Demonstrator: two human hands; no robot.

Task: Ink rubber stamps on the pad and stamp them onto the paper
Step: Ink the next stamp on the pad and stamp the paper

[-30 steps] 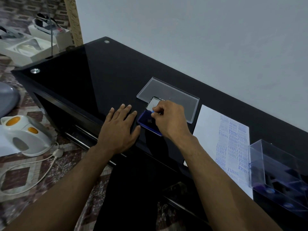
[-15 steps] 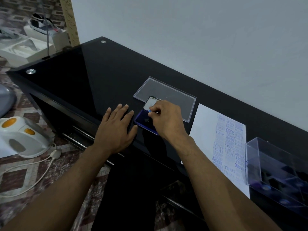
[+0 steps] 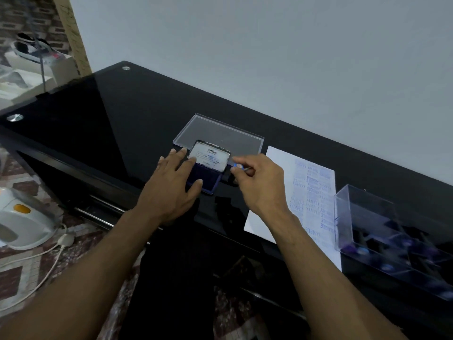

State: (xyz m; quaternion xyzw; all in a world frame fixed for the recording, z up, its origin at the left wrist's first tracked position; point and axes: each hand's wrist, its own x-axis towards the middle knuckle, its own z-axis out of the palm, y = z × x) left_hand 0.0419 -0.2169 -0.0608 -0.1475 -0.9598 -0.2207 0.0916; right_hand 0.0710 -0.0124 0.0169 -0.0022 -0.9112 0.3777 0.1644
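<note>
The left hand (image 3: pixel 171 190) lies flat, fingers straight, steadying the open blue ink pad (image 3: pixel 204 177) on the black counter (image 3: pixel 137 123). Just right of it, the right hand (image 3: pixel 259 182) pinches a small rubber stamp (image 3: pixel 238 166); the stamped paper (image 3: pixel 311 192) sits under that wrist.

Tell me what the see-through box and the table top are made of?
The see-through box looks like clear hard plastic: you can see the stamps inside through its shiny walls. The table top looks like glossy black glass, since it mirrors the room, though it could be polished plastic.
</note>
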